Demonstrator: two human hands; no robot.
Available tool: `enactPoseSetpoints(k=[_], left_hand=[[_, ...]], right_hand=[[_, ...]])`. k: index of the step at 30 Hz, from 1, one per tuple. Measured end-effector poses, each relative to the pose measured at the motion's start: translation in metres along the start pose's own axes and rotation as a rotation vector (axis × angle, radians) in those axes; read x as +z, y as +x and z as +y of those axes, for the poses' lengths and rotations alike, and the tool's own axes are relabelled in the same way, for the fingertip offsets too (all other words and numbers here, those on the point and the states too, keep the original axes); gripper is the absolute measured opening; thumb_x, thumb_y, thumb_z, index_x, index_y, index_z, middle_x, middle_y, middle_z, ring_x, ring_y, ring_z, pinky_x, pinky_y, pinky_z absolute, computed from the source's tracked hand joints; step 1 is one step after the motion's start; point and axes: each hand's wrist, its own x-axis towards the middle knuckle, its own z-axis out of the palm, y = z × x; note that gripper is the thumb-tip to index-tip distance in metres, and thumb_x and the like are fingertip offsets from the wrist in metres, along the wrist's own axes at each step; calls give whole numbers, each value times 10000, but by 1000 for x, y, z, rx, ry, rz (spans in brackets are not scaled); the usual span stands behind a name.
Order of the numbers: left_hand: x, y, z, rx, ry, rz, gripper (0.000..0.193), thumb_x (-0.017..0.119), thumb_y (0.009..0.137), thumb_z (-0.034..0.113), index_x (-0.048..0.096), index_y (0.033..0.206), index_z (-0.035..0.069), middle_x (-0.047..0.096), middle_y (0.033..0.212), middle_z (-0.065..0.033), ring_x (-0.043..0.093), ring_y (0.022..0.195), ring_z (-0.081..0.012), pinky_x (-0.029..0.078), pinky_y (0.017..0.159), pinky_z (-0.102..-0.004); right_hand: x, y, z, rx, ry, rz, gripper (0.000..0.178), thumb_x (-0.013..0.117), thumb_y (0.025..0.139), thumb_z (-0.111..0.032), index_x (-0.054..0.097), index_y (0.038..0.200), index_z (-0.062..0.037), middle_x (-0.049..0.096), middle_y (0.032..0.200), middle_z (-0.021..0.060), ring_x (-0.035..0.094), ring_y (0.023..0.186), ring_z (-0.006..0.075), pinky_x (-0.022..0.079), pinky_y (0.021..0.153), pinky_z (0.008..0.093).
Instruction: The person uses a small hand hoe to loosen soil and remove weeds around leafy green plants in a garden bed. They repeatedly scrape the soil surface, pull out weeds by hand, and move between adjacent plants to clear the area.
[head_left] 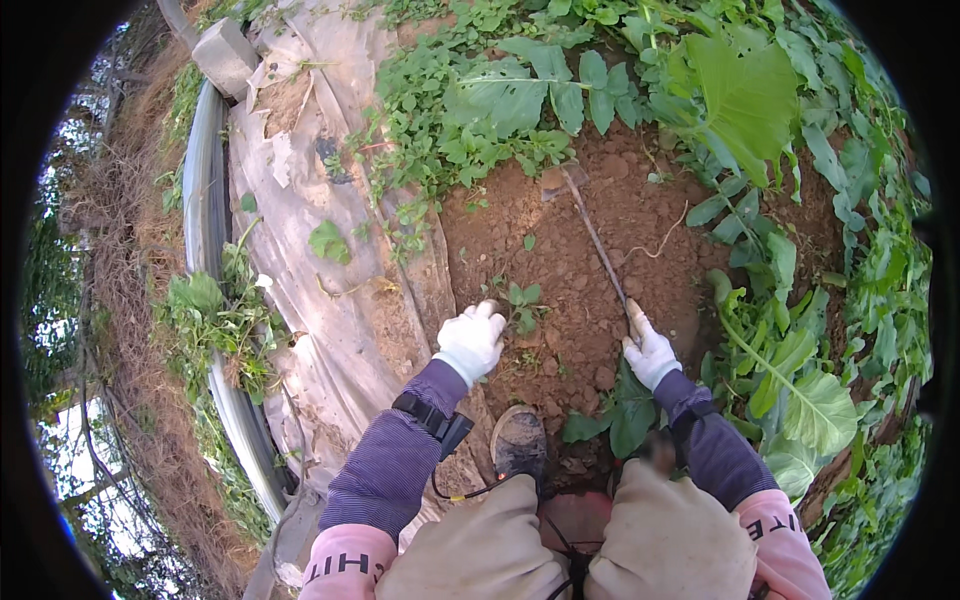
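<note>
Between leaves point(820, 410) and sheeting point(335, 290), your right hand point(652, 358) grips a hoe point(598, 240); your left hand point(470, 340), beside a small plant point(524, 296), has an unclear grip.

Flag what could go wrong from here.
- The left hand is low beside a small green plant, and the right hand holds a long-handled hoe; a careless pull back could catch the left hand or the boot.
- The hoe's blade sits near leafy growth, so a sideways swing might cut leaves.
</note>
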Motion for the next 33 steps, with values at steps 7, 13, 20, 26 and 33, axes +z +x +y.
enactPoseSetpoints(k=[7, 13, 20, 26, 33], left_hand=[[-18, 24, -29, -276, 170, -32, 300, 635, 685, 208, 580, 949, 77, 528, 1072, -104, 592, 825, -284, 492, 683, -418], [-42, 21, -53, -457, -314, 278, 344, 636, 678, 252, 565, 905, 5, 591, 876, -205, 579, 872, -352, 470, 774, -414], [2, 28, -24, -389, -109, -31, 559, 578, 738, 180, 375, 1242, 51, 608, 880, -208, 583, 873, -363, 470, 764, -429], [0, 46, -45, -293, -444, -296, 463, 583, 753, 196, 494, 1171, 19, 620, 920, -203, 602, 858, -327, 478, 738, -409], [21, -1, -65, -399, -230, 209, 283, 569, 763, 232, 526, 970, 44, 605, 866, -194, 587, 813, -371, 467, 720, -451]], right_hand=[[-1, -2, 7, 27, -76, 7, 627, 485, 845, -64, 223, 1401, -183, 488, 1264, 164, 499, 1148, 257, 384, 954, 293], [-2, -2, -8, 43, -77, -2, 630, 490, 840, -71, 225, 1400, -187, 507, 1239, 169, 517, 1127, 261, 391, 948, 295], [2, 1, 9, -18, -85, 18, 633, 495, 835, -73, 227, 1398, -177, 509, 1236, 169, 508, 1132, 269, 395, 948, 303], [3, -1, -8, 62, -62, -15, 633, 486, 838, -44, 218, 1400, -158, 473, 1285, 149, 480, 1168, 239, 373, 971, 288], [7, -7, -40, 185, -22, 42, 635, 511, 837, -98, 230, 1402, -166, 542, 1194, 168, 553, 1076, 226, 408, 902, 280]])
